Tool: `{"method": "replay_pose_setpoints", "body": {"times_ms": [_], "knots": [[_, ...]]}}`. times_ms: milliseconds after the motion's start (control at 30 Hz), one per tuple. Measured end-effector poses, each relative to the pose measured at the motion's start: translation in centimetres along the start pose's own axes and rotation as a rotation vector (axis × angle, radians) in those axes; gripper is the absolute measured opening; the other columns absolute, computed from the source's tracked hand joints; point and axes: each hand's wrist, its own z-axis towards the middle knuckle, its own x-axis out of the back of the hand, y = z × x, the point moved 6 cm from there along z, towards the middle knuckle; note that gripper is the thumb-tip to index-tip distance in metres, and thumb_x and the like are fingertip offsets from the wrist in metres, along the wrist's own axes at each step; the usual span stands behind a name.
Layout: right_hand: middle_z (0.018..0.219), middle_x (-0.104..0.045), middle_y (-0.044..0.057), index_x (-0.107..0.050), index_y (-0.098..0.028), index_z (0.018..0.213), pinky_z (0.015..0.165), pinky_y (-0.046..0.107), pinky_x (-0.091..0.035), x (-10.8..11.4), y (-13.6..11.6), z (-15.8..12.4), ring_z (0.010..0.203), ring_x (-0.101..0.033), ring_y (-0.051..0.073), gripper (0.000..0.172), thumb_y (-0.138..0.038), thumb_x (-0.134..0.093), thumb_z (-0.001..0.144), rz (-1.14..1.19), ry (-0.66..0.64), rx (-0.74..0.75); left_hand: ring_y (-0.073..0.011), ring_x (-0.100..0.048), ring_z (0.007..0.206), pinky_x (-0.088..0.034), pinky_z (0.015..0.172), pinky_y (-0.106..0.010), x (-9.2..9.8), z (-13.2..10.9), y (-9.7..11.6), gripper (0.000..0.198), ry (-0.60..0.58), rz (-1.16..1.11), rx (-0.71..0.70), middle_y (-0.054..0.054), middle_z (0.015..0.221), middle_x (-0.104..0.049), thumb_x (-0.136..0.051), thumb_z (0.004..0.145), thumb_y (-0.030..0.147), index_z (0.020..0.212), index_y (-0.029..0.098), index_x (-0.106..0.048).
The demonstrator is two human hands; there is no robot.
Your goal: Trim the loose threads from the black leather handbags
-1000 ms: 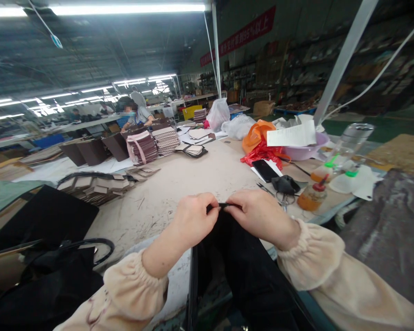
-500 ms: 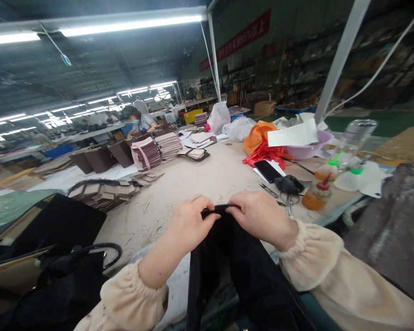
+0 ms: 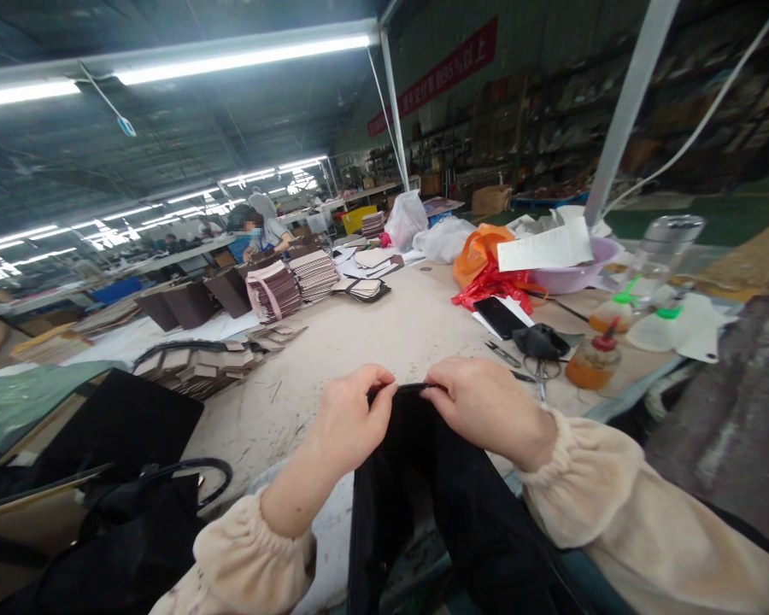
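Observation:
My left hand [image 3: 352,414] pinches the top edge of a black bag [image 3: 471,495] between thumb and fingers. A short way to the right, my right hand [image 3: 484,406] grips the same edge, its thumb underneath. The thin rim [image 3: 412,388] stretches between the two hands. Below it the dark material hangs in two sides with a gap between them, and its lower end runs out of view. To the left lies another black bag [image 3: 121,534] with a rounded handle [image 3: 221,483].
On the worktable [image 3: 333,350] stand stacks of brown pieces [image 3: 275,290] and loose flat pieces [image 3: 196,367]. At right are a phone [image 3: 498,318], scissors [image 3: 542,376], a bottle of orange liquid [image 3: 593,366] and a purple basin [image 3: 570,278]. Across the table sits another person [image 3: 269,231].
The fingers of my left hand have shifted up and closed over the rim, covering more of it. My right hand keeps its grip. The view has tilted slightly.

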Motion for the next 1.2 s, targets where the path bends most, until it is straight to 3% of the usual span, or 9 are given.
{"method": "replay_pose_setpoints", "body": {"times_ms": [133, 433, 700, 900, 1200], "knots": [[0.078, -0.067, 0.002, -0.064, -0.021, 0.074, 0.061, 0.027, -0.032, -0.2, 0.0, 0.0, 0.073, -0.06, 0.016, 0.025, -0.035, -0.047, 0.087, 0.0, 0.0, -0.008, -0.0131, -0.064, 0.079, -0.046, 0.075, -0.023, -0.2, 0.3, 0.2, 0.015, -0.029, 0.018, -0.046, 0.001, 0.087, -0.071, -0.052, 0.083, 0.024, 0.088, 0.022, -0.066], [0.078, -0.066, 0.002, -0.062, -0.021, 0.074, 0.063, 0.027, -0.033, -0.2, -0.4, -0.1, 0.074, -0.06, 0.017, 0.022, -0.033, -0.049, 0.086, 0.004, 0.004, -0.005, -0.0132, -0.06, 0.069, -0.04, 0.065, -0.024, -0.6, 0.7, 0.6, 0.016, -0.091, 0.192, -0.057, -0.001, 0.077, -0.067, -0.045, 0.087, 0.021, 0.082, 0.019, -0.06], [0.08, -0.066, 0.003, -0.061, -0.021, 0.074, 0.066, 0.027, -0.035, -0.2, -0.2, -0.2, 0.076, -0.061, 0.018, 0.022, -0.033, -0.048, 0.087, -0.012, -0.008, -0.015, -0.0122, -0.057, 0.064, -0.038, 0.06, -0.023, 0.2, 0.8, -0.7, 0.027, 0.009, 0.083, 0.074, 0.001, 0.068, -0.063, -0.038, 0.091, 0.03, 0.077, 0.018, -0.059], [0.081, -0.066, 0.003, -0.061, -0.02, 0.075, 0.067, 0.028, -0.037, -0.2, -0.4, -0.2, 0.076, -0.062, 0.018, 0.022, -0.032, -0.047, 0.088, -0.004, -0.003, -0.014, -0.0129, -0.063, 0.075, -0.046, 0.071, -0.022, -0.7, 0.8, -0.8, 0.019, -0.068, -0.103, 0.048, 0.001, 0.081, -0.071, -0.051, 0.084, 0.027, 0.083, 0.02, -0.069], [0.082, -0.067, 0.004, -0.062, -0.02, 0.076, 0.067, 0.027, -0.037, -0.1, -0.5, -0.2, 0.077, -0.061, 0.018, 0.021, -0.031, -0.047, 0.087, 0.012, -0.027, -0.025, -0.0139, -0.066, 0.076, -0.051, 0.076, -0.023, -0.6, 1.0, -0.4, 0.022, -0.071, -0.063, 0.015, 0.001, 0.084, -0.073, -0.052, 0.078, 0.017, 0.085, 0.021, -0.072]]}}
